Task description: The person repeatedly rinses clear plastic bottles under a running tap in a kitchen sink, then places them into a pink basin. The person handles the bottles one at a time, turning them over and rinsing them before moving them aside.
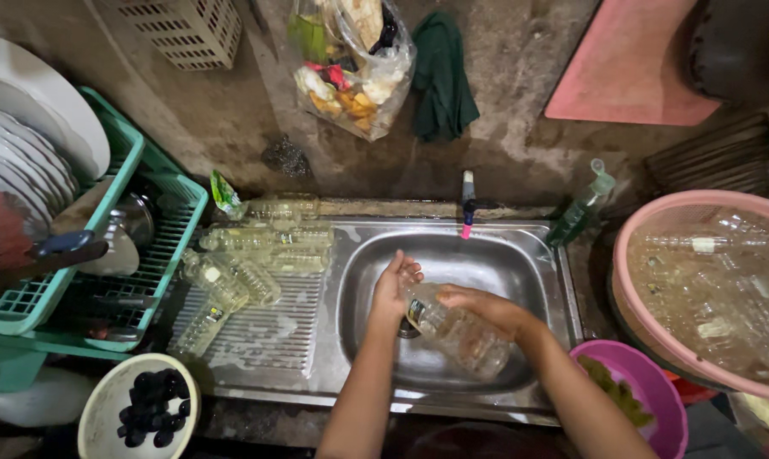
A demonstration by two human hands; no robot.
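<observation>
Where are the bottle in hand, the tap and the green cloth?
bottle (457, 331), head view, on its clear body.
tap (468, 204), head view, on its spout above the sink.
green cloth (442, 76), head view, on the middle of the hanging fabric.

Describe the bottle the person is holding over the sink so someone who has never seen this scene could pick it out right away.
Start at the steel sink in the middle of the counter. Over its basin, the left hand is cupped at the neck and the right hand grips the body of a clear plastic bottle, lying tilted. Unlike the similar bottles on the drainboard and in the pink tub, it alone is in hand.
</observation>
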